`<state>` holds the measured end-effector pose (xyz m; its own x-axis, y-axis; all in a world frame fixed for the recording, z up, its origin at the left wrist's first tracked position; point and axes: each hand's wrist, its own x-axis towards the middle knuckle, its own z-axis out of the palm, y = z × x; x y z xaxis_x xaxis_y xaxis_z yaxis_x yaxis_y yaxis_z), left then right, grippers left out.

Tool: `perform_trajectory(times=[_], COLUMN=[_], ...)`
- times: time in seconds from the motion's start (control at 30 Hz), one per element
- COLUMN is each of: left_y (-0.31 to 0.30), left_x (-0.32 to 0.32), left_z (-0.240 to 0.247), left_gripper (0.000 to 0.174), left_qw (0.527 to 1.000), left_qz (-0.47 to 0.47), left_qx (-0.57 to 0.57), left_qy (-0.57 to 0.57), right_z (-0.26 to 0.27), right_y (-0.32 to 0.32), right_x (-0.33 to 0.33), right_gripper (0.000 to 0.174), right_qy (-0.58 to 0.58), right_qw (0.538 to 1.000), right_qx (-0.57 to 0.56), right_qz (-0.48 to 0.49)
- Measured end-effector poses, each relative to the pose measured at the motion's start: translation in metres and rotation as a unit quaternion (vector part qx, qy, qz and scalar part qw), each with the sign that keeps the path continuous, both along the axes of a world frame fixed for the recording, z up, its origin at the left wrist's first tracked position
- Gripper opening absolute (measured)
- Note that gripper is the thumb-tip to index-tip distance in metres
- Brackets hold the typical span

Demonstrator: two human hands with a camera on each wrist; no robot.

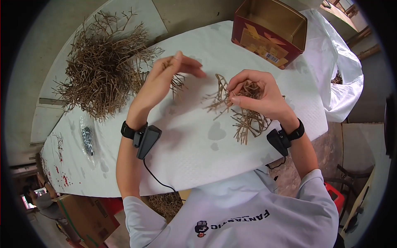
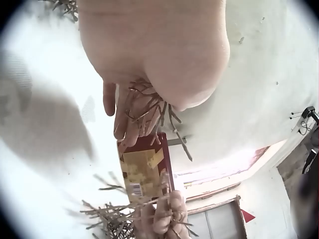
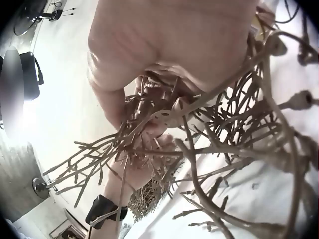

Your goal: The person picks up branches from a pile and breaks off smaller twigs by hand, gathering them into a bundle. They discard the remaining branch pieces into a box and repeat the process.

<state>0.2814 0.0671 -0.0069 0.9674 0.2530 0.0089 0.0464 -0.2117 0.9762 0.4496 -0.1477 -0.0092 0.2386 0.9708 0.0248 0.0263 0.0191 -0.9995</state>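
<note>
White-covered table (image 1: 206, 161) stands on grey concrete floor (image 1: 20, 74).

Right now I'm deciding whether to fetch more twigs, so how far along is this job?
Early, it seems. Done: the right hand grips a small bunch of twigs. In hand: the left hand pinches a small sprig nearby. Left: the large pile on the table is far bigger than that bunch, and the red tin shows no twigs inside.

Your right hand (image 1: 258, 97) grips a tangled bundle of dry, brown, branching twigs (image 1: 247, 122), its ends fanning down onto the white table cover (image 1: 198, 144), while your left hand (image 1: 163, 80) pinches a smaller sprig (image 1: 178, 82) nearby.
</note>
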Motion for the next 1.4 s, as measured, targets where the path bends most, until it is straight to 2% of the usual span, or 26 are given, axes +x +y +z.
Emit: perform_trajectory(times=[0.07,0.1,0.2,0.23,0.33,0.37,0.47,0.63,0.77,0.87,1.0,1.17,1.27,1.3,1.4], left_y=[-0.001,-0.006,-0.035,-0.037,-0.04,-0.04,-0.034,-0.04,-0.04,-0.04,-0.041,-0.043,-0.046,-0.046,-0.047], left_x=[0.001,0.002,0.006,0.005,0.005,0.004,-0.001,0.0,0.002,0.004,0.005,0.007,0.007,0.008,0.009], left_z=[-0.003,-0.004,-0.008,-0.008,-0.003,-0.003,-0.003,-0.005,-0.011,-0.016,-0.007,-0.01,-0.017,-0.017,-0.016], left_gripper=[0.06,0.06,0.059,0.059,0.058,0.058,0.06,0.06,0.057,0.052,0.045,0.039,0.038,0.038,0.036], left_qw=[0.998,0.998,0.967,0.966,0.963,0.962,0.97,0.975,0.964,0.936,0.93,0.93,0.97,0.97,0.987], left_qz=[0.059,0.059,-0.028,-0.026,-0.062,-0.063,0.016,-0.027,-0.063,-0.085,-0.021,0.03,0.071,0.071,0.089], left_qx=[0.001,0.0,-0.243,-0.244,-0.224,-0.224,-0.162,-0.131,-0.169,-0.313,-0.32,-0.313,-0.21,-0.21,-0.118], left_qy=[-0.035,-0.033,0.078,0.077,0.138,0.14,0.179,0.178,0.195,0.136,0.179,0.192,0.095,0.095,0.061], right_z=[0.002,0.0,-0.01,-0.01,-0.003,0.0,0.01,-0.001,-0.003,-0.004,-0.001,-0.001,0.001,0.001,0.001], right_y=[-0.001,-0.001,0.001,0.002,-0.001,-0.002,-0.003,-0.002,-0.003,-0.001,-0.002,-0.003,-0.003,-0.002,-0.002], right_x=[-0.003,-0.004,-0.003,-0.001,0.004,0.003,0.0,0.0,-0.001,-0.003,0.001,0.003,0.001,0.001,0.0], right_gripper=[0.021,0.021,0.025,0.025,0.028,0.028,0.021,0.013,0.011,0.012,0.021,0.029,0.028,0.028,0.027], right_qy=[0.054,0.056,0.035,0.035,-0.118,-0.116,-0.085,-0.106,-0.115,-0.219,-0.248,-0.221,-0.198,-0.198,-0.178], right_qw=[0.997,0.997,0.998,0.998,0.993,0.993,0.994,0.991,0.987,0.974,0.965,0.969,0.973,0.973,0.978], right_qx=[0.001,0.0,0.028,0.027,-0.015,-0.015,-0.069,-0.076,-0.1,-0.066,-0.063,-0.067,-0.062,-0.062,-0.062], right_qz=[0.047,0.047,0.032,0.034,0.018,0.017,0.027,0.044,0.054,0.01,0.055,0.09,0.104,0.104,0.085])
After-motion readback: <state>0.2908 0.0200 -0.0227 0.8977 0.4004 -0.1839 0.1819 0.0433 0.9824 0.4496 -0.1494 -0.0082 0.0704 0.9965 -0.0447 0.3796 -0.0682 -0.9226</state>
